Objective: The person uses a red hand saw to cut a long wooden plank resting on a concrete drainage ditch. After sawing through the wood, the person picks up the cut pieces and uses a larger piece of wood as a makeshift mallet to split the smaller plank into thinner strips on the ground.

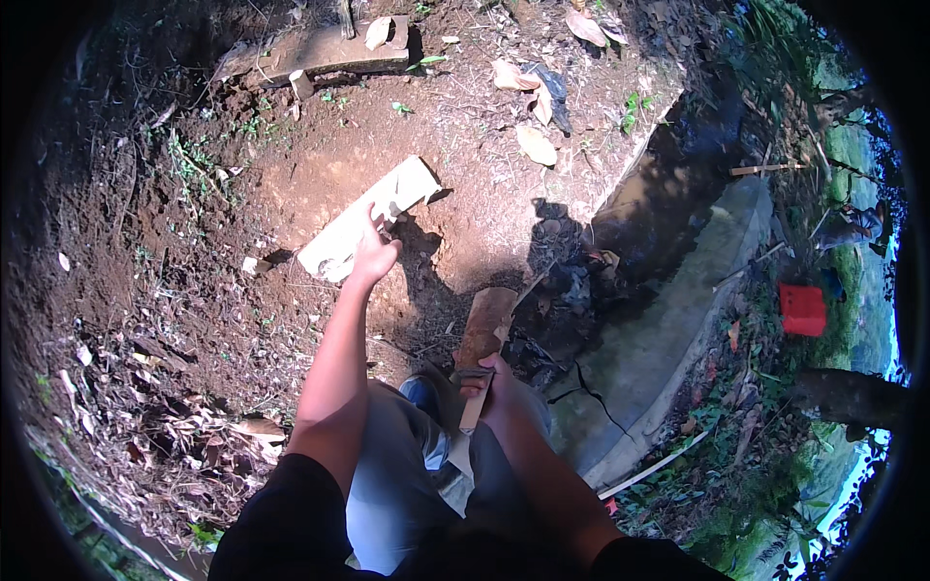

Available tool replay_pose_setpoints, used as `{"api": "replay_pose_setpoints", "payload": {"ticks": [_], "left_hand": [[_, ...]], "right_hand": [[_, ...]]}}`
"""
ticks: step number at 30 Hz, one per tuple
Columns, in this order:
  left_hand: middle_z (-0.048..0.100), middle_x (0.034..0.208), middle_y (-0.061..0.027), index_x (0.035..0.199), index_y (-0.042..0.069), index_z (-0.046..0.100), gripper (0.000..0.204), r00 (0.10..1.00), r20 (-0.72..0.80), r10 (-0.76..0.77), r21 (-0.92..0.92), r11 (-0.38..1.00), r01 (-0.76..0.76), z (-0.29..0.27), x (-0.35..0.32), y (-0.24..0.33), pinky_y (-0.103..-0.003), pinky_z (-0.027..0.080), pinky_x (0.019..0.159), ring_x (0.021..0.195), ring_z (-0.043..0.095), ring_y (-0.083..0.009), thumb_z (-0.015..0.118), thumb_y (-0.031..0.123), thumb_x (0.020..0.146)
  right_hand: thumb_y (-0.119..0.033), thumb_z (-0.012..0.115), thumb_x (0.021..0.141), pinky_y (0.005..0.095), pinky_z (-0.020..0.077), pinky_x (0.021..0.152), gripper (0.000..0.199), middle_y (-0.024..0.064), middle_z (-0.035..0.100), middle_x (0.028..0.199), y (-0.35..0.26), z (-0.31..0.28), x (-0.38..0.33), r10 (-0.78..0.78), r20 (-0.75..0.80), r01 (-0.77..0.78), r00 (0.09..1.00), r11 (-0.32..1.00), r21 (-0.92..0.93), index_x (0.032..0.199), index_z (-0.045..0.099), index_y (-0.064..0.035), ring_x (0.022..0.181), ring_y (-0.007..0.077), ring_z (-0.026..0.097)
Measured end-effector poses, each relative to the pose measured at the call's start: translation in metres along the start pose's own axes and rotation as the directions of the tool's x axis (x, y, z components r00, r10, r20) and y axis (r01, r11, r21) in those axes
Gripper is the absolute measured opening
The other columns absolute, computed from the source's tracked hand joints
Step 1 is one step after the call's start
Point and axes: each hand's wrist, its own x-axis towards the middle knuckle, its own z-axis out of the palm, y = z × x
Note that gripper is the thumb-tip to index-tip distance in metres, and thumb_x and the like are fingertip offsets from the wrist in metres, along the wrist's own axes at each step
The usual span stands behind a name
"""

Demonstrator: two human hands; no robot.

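A pale, freshly cut block of wood (334, 242) lies slanting over the bare soil, its surface rough in places. My left hand (373, 257) grips its near side, with the index finger stretched along the wood and the other fingers partly hidden. Close to my knees, my right hand (492, 389) is closed around a machete (487, 324) with a broad brown blade and a pale wooden handle end. The blade points away from me, beside the edge of the wet channel. My fingers cover the join of blade and handle.
To the right runs a channel of shallow, murky water (630, 320) with a pale curved rim. A brown plank (339, 48) lies at the far left, and dry leaves (536, 145) are scattered about. Beyond the channel are a red container (802, 310) and a tree trunk (848, 397).
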Motion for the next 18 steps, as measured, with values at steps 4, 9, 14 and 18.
{"api": "replay_pose_setpoints", "payload": {"ticks": [4,9,14,18], "left_hand": [[0.052,0.139,-0.0255,0.137,0.002,0.042,0.059,0.975,-0.222,0.007,0.035,0.999,0.000,-0.016,-0.050,-0.001,-0.044,0.042,0.107,0.125,0.055,-0.0378,0.064,0.003,0.081],[0.061,0.124,-0.0221,0.135,0.004,0.044,0.055,0.974,0.128,-0.188,0.082,0.980,0.179,-0.071,-0.222,-0.017,-0.041,0.054,0.088,0.102,0.066,-0.0329,0.063,0.003,0.084],[0.046,0.145,-0.0233,0.153,0.012,0.034,0.077,0.324,0.662,-0.676,0.436,0.699,0.567,-0.191,-0.452,0.061,-0.045,0.044,0.105,0.134,0.047,-0.0349,0.056,0.057,0.094],[0.022,0.164,-0.0138,0.160,0.024,0.020,0.096,0.052,0.642,-0.765,0.465,0.442,0.767,-0.218,-0.501,0.138,-0.068,0.035,0.106,0.146,0.030,-0.0408,0.049,0.079,0.086]], "right_hand": [[-0.021,0.059,0.079,0.0260,0.0390,0.053,0.047,-0.0002,0.054,0.081,0.022,0.012,-0.048,0.044,0.015,-0.045,0.999,0.995,0.086,0.121,0.057,0.0011,0.050,0.0077,0.040],[-0.021,0.058,0.080,0.0269,0.0421,0.050,0.040,0.0049,0.068,0.102,0.020,0.002,-0.159,-0.001,-0.176,0.009,0.984,0.999,0.049,0.116,0.057,-0.0024,0.047,0.0072,0.043],[-0.024,0.062,0.077,0.0301,0.0424,0.044,0.021,0.0064,0.061,0.063,-0.012,-0.023,-0.324,-0.061,-0.657,-0.154,0.752,0.952,-0.265,0.086,0.065,-0.0047,0.043,0.0151,0.049],[-0.020,0.067,0.072,0.0374,0.0436,0.038,0.021,0.0092,0.056,0.056,-0.023,-0.044,-0.417,-0.347,-0.732,-0.413,0.587,0.649,-0.639,0.076,0.059,-0.0015,0.044,0.0221,0.056]]}}
